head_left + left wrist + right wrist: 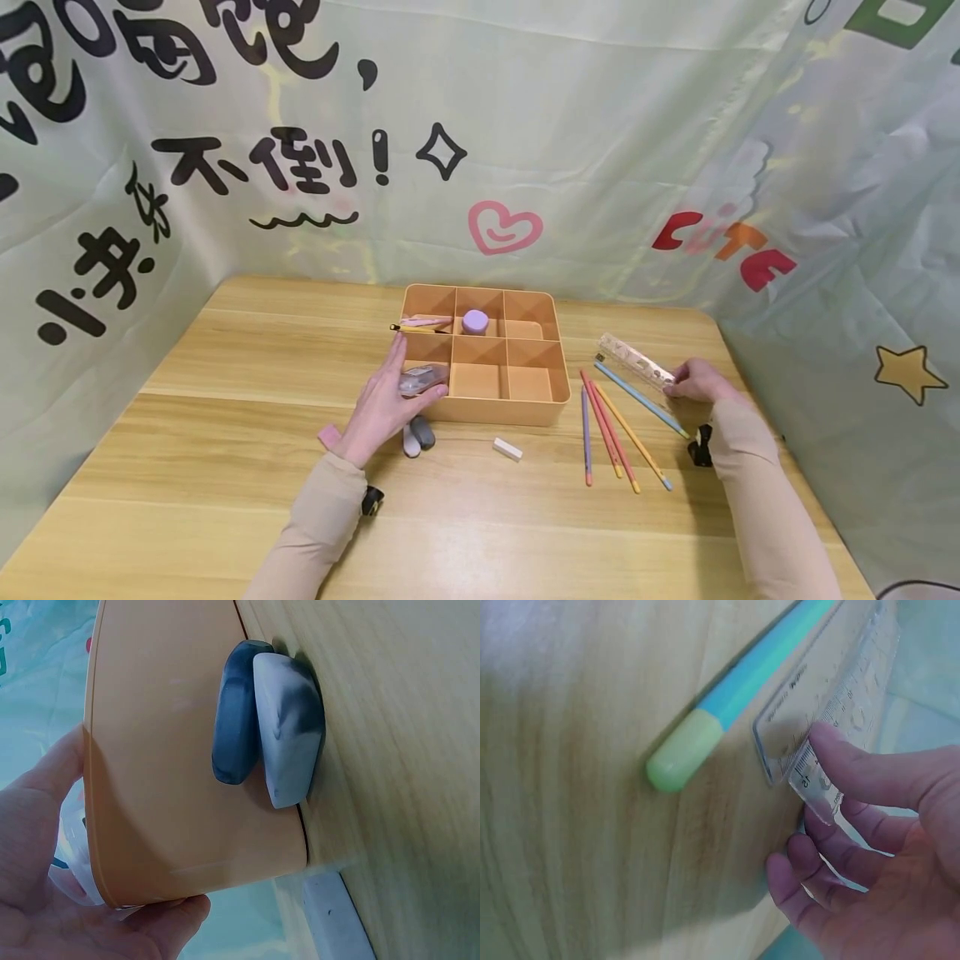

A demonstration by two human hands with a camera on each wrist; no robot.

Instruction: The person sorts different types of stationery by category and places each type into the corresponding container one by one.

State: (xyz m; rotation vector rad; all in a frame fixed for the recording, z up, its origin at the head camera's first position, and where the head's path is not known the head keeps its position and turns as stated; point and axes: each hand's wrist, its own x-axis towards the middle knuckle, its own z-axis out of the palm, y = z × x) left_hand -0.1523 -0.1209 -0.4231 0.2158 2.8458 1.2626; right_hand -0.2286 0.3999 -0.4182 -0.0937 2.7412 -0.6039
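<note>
My left hand grips the near left corner of an orange six-compartment organizer box, with the thumb at the front rim and the fingers along the left side. A translucent correction tape lies in the front left compartment beside the thumb. On the right, my right hand pinches the near end of a clear patterned ruler between thumb and fingers. In the right wrist view, the ruler overlaps another clear strip with markings. A blue pencil with a pale green end lies beside it.
Pink and yellow pens and a purple-lidded jar occupy back compartments. Grey and white erasers stand against the box front. A white eraser, pink block and several coloured pencils lie on the table. Printed cloth surrounds it.
</note>
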